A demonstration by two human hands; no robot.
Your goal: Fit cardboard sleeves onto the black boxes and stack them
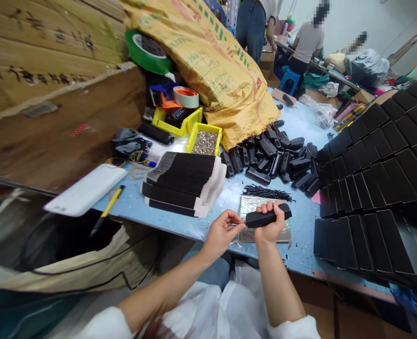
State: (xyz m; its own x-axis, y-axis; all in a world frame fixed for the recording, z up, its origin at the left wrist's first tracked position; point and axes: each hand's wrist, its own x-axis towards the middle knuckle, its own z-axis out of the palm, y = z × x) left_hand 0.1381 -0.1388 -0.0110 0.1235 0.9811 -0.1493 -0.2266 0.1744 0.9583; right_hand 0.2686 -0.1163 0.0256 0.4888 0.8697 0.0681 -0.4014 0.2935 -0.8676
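Gripping black device (267, 217) in right hand (272, 225), left fingers (237, 219) pinching its end

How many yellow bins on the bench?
2. Front bin, holding small metal parts, just behind the black carton stack; rear bin, behind it to the left. The yellow sack may hide more.

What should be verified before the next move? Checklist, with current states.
1. Right hand gripping the black case: ok
2. Left hand at the case's left end: ok
3. Item in the left fingertips identifiable: cannot tell, too small
4. Case held over the silver mat: ok
5. Thin black strips beyond the mat, seemingly within reach: ok
6. Blue tabletop free of scraps: not ok, dark bits beside the mat
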